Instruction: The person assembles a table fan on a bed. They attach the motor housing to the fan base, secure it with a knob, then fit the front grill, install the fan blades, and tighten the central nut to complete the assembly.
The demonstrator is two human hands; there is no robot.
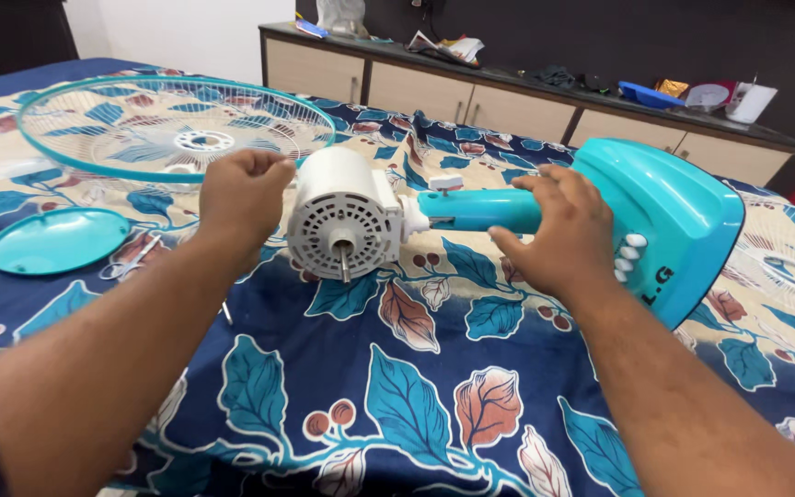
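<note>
Lying on its side across the floral bedsheet point(416, 387): a dismantled table fan, long axis running left to right, white motor housing point(342, 213) with bare shaft point(345, 265) pointing toward the camera, teal neck point(478, 210) leading rightward to the teal base point(669, 216)

Left hand point(243, 195) closed into a fist just left of the motor, thumb side touching or nearly touching the housing; unclear whether anything small sits inside the fist. Right hand point(565, 230) spread flat, palm down, grip wide, pressing over the neck where it meets the base, beside the row of white push buttons point(629, 253)

Motor between the two hands, left hand nearer to it; right hand nearer the base

Left of the motor, well apart: wire fan guard point(172, 124) with teal rim, lying flat; nearer the camera a teal round cap point(55, 239), with small scissors point(131, 260) just beside it. Second guard point(784, 258) partly in view behind the base

Dark lettering on the base edge. Behind the bed, on a long cabinet point(471, 97): papers, a blue dish point(648, 94), a white container point(749, 101)
</note>
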